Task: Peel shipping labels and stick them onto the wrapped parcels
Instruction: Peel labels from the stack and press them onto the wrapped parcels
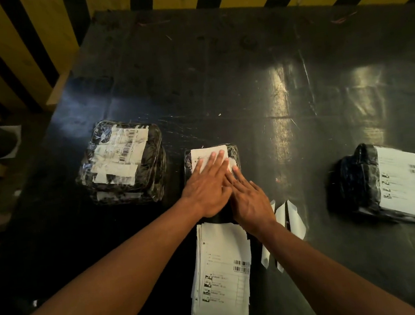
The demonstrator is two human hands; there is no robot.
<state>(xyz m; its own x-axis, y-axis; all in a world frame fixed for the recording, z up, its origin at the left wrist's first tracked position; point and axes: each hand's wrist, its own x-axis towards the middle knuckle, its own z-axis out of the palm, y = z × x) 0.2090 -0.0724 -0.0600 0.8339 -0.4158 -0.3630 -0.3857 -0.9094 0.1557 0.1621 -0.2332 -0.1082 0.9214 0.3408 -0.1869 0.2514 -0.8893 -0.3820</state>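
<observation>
Bench edges: the dark shiny bench (244, 73) ends at the upper left of the frame, where a striped yellow and black wall (16, 48) stands behind it.
Open room: the top half of the bench is bare and wide.
Middle parcel (234, 155): a black wrapped one at the center, with a white label (202, 155) on top.
Left hand (208, 190): flat with straight fingers, pressing on the label.
Right hand (249, 201): flat too, fingers straight, touching the same parcel just beside the left hand.
Label stack (223, 269): white sheets at the bottom center, between the two arms.
Paper strips (290, 218): just right of the right wrist.
Left parcel (124, 162): center left, well apart from the hands.
Right parcel (384, 184): near the right edge, with a white label on it.
</observation>
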